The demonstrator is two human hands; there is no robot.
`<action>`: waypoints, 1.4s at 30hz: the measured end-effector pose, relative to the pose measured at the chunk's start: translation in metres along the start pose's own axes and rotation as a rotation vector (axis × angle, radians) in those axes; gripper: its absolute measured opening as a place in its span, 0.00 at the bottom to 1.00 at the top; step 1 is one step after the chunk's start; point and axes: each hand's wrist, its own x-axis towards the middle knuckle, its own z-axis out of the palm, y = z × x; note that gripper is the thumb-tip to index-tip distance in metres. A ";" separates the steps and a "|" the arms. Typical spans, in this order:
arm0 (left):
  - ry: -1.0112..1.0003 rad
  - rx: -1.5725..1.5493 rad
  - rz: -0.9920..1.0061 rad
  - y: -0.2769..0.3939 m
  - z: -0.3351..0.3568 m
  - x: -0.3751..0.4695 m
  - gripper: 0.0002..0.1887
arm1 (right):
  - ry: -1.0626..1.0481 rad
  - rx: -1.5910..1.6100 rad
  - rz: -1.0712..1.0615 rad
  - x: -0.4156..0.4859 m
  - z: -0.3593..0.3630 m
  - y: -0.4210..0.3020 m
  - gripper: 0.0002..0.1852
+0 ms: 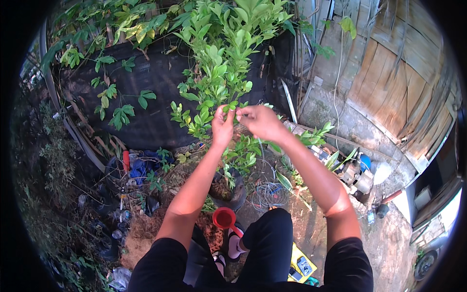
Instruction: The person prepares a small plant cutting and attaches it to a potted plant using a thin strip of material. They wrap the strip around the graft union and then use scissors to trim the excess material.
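A tall leafy shrub (219, 69) stands in front of me in a dark pot (237, 191). My left hand (223, 122) is raised among its lower branches, thumb and fingers pinching a small green leaf (230, 106). Close by on the right, my right hand (261, 120) has its thumb and index finger drawn together near the same sprig. Whether those fingertips hold a leaf or stem is too small to tell. Below the pot, a red plastic dipper (224, 218) rests near my feet, its handle pointing down to the right.
Black sheeting (146, 84) hangs behind the shrub. Coiled wire (270, 196) lies right of the pot. A blue-and-metal machine (359, 175) stands by the wall. Brown fibre (140, 233) and bottles lie at left; a yellow item (299, 255) with small devices lies beside my leg.
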 end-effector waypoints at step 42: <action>-0.328 0.164 -0.441 -0.013 -0.069 -0.165 0.08 | 0.279 0.683 0.233 -0.068 0.188 0.153 0.21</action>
